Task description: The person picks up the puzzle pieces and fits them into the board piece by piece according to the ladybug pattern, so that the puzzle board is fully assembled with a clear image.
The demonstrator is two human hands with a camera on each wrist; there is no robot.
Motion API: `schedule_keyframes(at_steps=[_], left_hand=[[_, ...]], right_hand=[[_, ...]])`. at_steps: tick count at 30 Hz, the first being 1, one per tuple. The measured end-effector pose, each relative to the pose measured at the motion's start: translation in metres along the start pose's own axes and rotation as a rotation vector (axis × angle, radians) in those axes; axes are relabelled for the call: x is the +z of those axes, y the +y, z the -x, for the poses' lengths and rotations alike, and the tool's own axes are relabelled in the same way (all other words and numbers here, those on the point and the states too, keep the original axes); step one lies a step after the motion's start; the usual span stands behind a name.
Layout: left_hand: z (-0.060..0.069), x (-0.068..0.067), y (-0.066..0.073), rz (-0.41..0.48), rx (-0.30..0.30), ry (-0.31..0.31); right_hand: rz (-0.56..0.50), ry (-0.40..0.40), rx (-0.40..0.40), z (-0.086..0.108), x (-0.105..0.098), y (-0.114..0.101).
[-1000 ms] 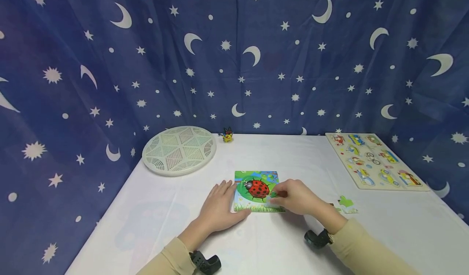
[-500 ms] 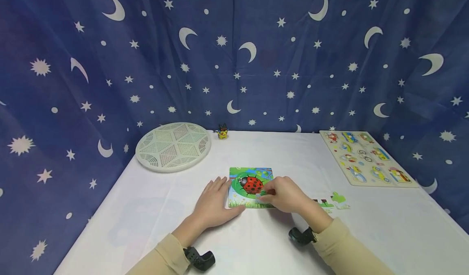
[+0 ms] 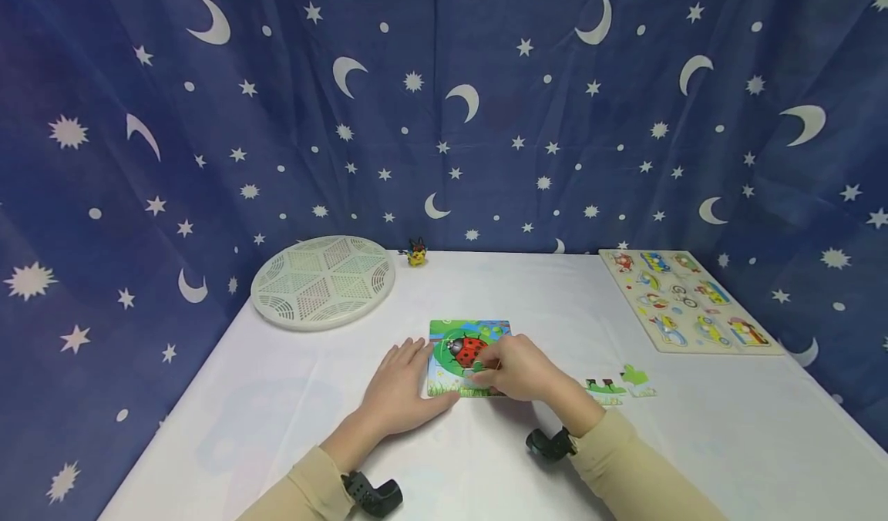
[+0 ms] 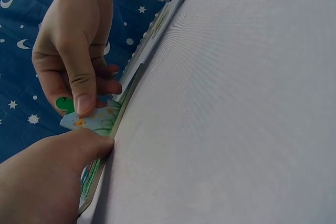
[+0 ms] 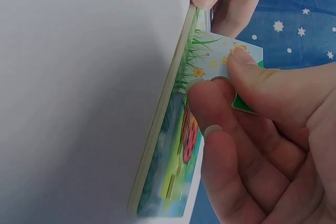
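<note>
A square ladybug jigsaw puzzle [image 3: 440, 382] lies flat on the white table. My left hand [image 3: 402, 394] rests at its left side with fingers straight; the thumb [image 4: 86, 148] presses the board's front edge. Between thumb and fingers, my right hand [image 3: 523, 371] pinches a jigsaw piece [image 5: 212, 51] printed with grass, yellow flowers and a bit of green. That piece is tilted up over the front part of the board, as the right wrist view shows. Fingers partly cover the piece and the board's right side.
Several loose jigsaw pieces [image 3: 634, 376] lie right of the puzzle, beside the right forearm. A round pale perforated board [image 3: 322, 284] stands back left, near a small yellow figurine [image 3: 416, 253]. A wooden picture puzzle board [image 3: 687, 301] lies back right. Starry curtain [image 3: 444, 120] hangs behind.
My right hand has moved left across the puzzle with the jigsaw piece still pinched. More loose pieces show beside the right forearm. My left hand stays at the board; the head view has shifted slightly.
</note>
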State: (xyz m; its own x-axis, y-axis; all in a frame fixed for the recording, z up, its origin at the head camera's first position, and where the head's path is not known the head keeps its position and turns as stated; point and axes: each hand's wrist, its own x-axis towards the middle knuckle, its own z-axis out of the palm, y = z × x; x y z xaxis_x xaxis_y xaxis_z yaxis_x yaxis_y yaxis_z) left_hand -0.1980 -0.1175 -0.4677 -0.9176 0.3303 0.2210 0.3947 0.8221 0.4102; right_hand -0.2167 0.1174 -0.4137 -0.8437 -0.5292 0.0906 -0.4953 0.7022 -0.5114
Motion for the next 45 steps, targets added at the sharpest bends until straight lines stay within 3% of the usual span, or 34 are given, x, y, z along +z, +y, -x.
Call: schedule_keyframes(at_steps=[5,15,22,28,36,45], left_hand=[[0.001,0.000,0.000,0.013,0.000,-0.002],[0.000,0.001,-0.001,-0.010,0.001,0.004],[0.001,0.000,-0.001,0.002,0.009,0.011],[0.001,0.000,-0.001,0.011,0.009,0.014],[0.001,0.001,-0.002,0.008,0.008,0.008],[0.000,0.002,-0.002,0.004,0.021,0.016]], right_hand=[[-0.002,-0.013,-0.053,-0.006,0.005,-0.003],[-0.028,-0.044,-0.003,-0.013,0.009,-0.009],[-0.051,-0.042,-0.030,-0.015,0.012,-0.014],[-0.033,-0.036,-0.064,-0.018,0.014,-0.017],[-0.030,-0.046,-0.046,-0.021,0.016,-0.020],[0.029,-0.019,-0.096,-0.027,0.018,-0.020]])
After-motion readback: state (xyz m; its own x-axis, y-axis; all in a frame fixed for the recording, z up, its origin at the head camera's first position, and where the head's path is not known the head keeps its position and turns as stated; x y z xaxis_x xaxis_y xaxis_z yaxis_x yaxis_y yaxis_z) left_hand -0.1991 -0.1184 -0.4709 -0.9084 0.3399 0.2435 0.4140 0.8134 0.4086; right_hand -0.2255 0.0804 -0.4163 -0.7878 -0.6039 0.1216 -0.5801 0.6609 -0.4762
